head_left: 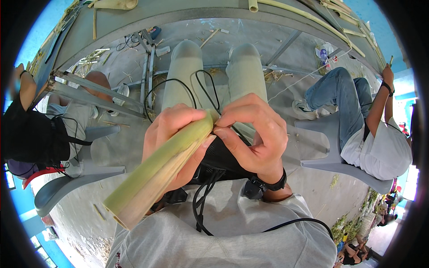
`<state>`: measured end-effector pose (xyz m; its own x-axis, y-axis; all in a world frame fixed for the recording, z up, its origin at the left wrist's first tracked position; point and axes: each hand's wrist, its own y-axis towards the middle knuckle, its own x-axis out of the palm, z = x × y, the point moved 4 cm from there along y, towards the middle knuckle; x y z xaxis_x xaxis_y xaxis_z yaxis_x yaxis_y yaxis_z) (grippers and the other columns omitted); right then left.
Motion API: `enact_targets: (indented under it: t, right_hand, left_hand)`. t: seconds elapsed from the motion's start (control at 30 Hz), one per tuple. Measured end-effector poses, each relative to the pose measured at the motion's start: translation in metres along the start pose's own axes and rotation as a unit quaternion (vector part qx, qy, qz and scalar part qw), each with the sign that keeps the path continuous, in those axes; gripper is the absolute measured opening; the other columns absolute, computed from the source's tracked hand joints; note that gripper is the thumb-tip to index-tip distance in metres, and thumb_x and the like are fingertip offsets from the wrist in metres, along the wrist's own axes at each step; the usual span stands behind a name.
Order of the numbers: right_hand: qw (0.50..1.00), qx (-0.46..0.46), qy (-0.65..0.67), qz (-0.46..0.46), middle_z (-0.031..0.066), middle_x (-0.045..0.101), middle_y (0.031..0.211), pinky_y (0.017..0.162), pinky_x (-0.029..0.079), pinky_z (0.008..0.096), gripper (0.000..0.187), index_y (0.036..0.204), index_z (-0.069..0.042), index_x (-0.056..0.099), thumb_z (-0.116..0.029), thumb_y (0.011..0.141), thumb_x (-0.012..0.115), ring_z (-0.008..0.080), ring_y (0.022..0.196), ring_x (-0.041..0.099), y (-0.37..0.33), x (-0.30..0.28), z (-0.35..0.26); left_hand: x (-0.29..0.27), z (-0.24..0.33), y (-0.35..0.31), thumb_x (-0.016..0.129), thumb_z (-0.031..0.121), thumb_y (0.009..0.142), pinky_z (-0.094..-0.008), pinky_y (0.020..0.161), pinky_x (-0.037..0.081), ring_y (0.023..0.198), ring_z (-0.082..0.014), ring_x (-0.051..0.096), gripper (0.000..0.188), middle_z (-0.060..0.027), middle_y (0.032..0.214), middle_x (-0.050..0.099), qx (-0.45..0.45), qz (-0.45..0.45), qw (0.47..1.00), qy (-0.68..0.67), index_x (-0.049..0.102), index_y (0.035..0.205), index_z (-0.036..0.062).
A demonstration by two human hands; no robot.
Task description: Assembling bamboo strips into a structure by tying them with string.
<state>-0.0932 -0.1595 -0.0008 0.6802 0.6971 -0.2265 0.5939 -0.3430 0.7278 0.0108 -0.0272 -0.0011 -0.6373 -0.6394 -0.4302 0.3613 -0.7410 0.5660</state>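
Note:
A thick, pale-green plant stalk (167, 163) slants across my lap, its wide cut end toward the lower left and its narrower end up between my hands. My left hand (167, 127) is wrapped round the stalk near the narrow end, with the thumb along its underside. At that same end my right hand (259, 134) is closed in a pinch, thumb and forefinger meeting at the stalk's edge. Whatever small bit lies between those fingertips is mostly hidden.
Beyond my knees stands a grey table (178, 20) with metal legs, carrying stalks such as a long pale one (308, 18). Black cables (201, 201) hang over my lap. One person sits at left (40, 134), another at right (375, 143), on grey chairs. Plant scraps litter the floor.

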Motion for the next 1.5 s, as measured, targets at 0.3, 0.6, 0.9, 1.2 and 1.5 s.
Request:
enact_targets:
  t: [0.3,0.6,0.9,1.2,1.5]
  right_hand:
    - [1.000,0.003,0.006,-0.007,0.0075,0.064,0.080,0.055,0.050,0.0271,0.023,0.091,-0.003,0.063,0.008,0.074,0.074,0.0176,0.064,0.065,0.000,0.000,0.001]
    - [1.000,0.011,0.011,-0.014,0.0063,0.062,0.082,0.055,0.049,0.0269,0.025,0.092,-0.003,0.061,0.009,0.074,0.071,0.0166,0.064,0.063,0.000,0.001,0.002]
    - [0.998,0.031,0.048,-0.016,0.0073,0.061,0.084,0.061,0.050,0.0277,0.025,0.096,-0.002,0.059,0.010,0.075,0.069,0.0174,0.070,0.061,-0.005,0.002,0.007]
    - [0.971,0.077,0.220,0.048,0.0186,0.055,0.106,0.064,0.052,0.0256,0.013,0.103,0.002,0.050,-0.003,0.094,0.058,0.0182,0.073,0.065,-0.016,-0.010,0.012]
    - [0.917,-0.022,0.397,0.040,0.0210,0.054,0.105,0.057,0.053,0.0264,0.018,0.103,0.001,0.048,-0.015,0.098,0.053,0.0225,0.072,0.068,0.011,-0.049,-0.010]
  left_hand:
    - [0.000,0.001,0.000,0.071,0.001,0.084,-0.0319,0.067,0.044,0.073,-0.0201,0.054,0.039,-0.0094,0.087,0.060,0.010,-0.014,1.000,0.010,0.052,0.118,0.0017]
    - [0.002,0.002,0.002,0.072,0.000,0.083,-0.0322,0.064,0.042,0.070,-0.0194,0.053,0.041,-0.0085,0.084,0.059,0.014,-0.013,1.000,0.023,0.051,0.118,0.0025]
    - [0.001,0.002,0.003,0.075,0.000,0.080,-0.0360,0.064,0.048,0.071,-0.0269,0.061,0.041,-0.0091,0.088,0.062,0.001,0.007,1.000,0.014,0.055,0.115,0.0049]
    - [-0.004,0.000,0.000,0.073,0.003,0.084,-0.0326,0.073,0.052,0.081,-0.0227,0.065,0.018,-0.0088,0.111,0.063,-0.050,0.053,0.997,-0.005,0.069,0.102,0.0015]
    - [-0.009,-0.009,0.001,0.077,0.001,0.081,-0.0279,0.074,0.052,0.088,-0.0175,0.069,0.028,-0.0091,0.091,0.072,-0.101,0.067,0.991,-0.061,0.065,0.106,0.0003]
